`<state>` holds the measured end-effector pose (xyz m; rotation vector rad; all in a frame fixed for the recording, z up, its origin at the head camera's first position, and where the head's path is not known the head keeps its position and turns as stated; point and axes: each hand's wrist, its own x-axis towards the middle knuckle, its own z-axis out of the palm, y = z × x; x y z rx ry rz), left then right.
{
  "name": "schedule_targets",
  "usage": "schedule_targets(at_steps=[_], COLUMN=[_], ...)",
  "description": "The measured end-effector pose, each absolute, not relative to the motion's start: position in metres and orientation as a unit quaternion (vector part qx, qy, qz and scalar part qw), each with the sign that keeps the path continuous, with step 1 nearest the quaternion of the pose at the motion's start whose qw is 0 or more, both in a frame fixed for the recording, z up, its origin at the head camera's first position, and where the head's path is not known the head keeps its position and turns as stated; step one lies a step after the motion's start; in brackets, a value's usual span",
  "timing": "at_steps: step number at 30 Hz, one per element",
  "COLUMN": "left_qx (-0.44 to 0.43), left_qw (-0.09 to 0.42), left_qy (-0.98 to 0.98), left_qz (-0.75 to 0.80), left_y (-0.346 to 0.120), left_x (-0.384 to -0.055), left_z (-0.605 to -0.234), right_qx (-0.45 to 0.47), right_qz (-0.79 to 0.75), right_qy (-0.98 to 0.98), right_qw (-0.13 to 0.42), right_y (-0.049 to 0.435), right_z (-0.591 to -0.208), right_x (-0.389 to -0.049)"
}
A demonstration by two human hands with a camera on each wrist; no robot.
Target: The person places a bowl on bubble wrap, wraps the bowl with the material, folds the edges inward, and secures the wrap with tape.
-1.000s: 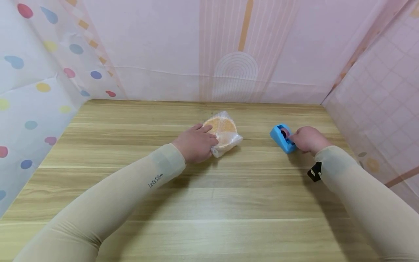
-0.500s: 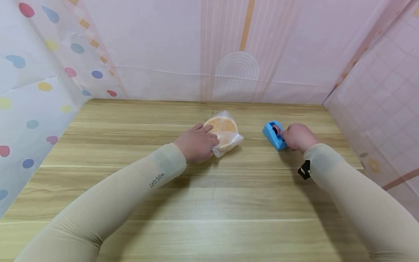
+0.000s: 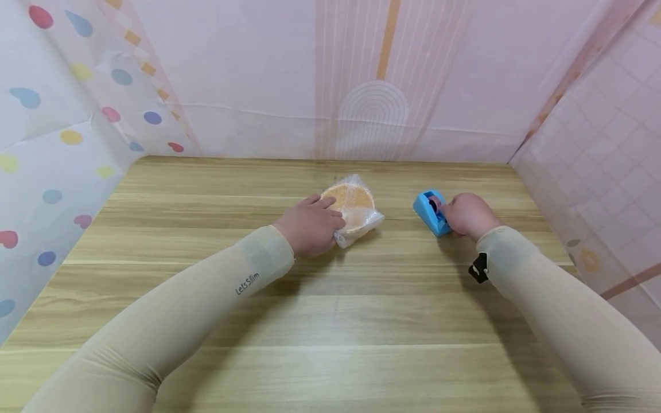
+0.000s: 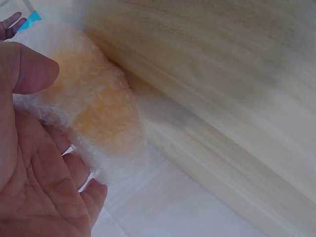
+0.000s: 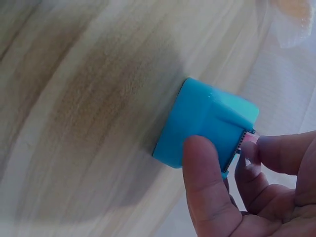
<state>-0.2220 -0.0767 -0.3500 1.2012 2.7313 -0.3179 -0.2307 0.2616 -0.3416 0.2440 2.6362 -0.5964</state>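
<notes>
A round orange-and-white disc wrapped in bubble wrap (image 3: pixel 358 201) lies on the table, just left of the dispenser. My left hand (image 3: pixel 312 226) holds its left edge, fingers spread over the top; the thumb (image 4: pixel 37 69) bears on the bubble wrap in the left wrist view. At right stands a blue tape dispenser (image 3: pixel 432 217) with a pink roll of tape (image 3: pixel 435 202). My right hand (image 3: pixel 471 215) is at its right end. There, two fingertips (image 5: pixel 276 150) pinch the tape end (image 5: pixel 251 137) by the toothed cutter, while another finger (image 5: pixel 200 168) touches the dispenser's body.
A wood-grain table (image 3: pixel 330 321) stretches under both arms. Patterned sheets hang behind it (image 3: pixel 248 74) and along both sides. A black strap piece (image 3: pixel 479 268) hangs at the right wrist.
The dispenser and my right hand have shifted left together, mostly in the first half second. My left hand and the wrapped disc have stayed in place.
</notes>
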Motion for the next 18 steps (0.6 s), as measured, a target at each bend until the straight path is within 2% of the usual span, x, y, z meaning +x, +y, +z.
schedule_targets(at_steps=[18], left_qx=[0.398], left_qw=[0.076], left_qy=[0.908], left_qz=[-0.108], left_y=[-0.0765], left_x=[-0.2227], left_z=[-0.3509], right_qx=[0.103], right_qz=[-0.223], right_qy=[0.949], right_qw=[0.197], right_y=[0.2592], right_z=[-0.3413], right_x=[-0.2303])
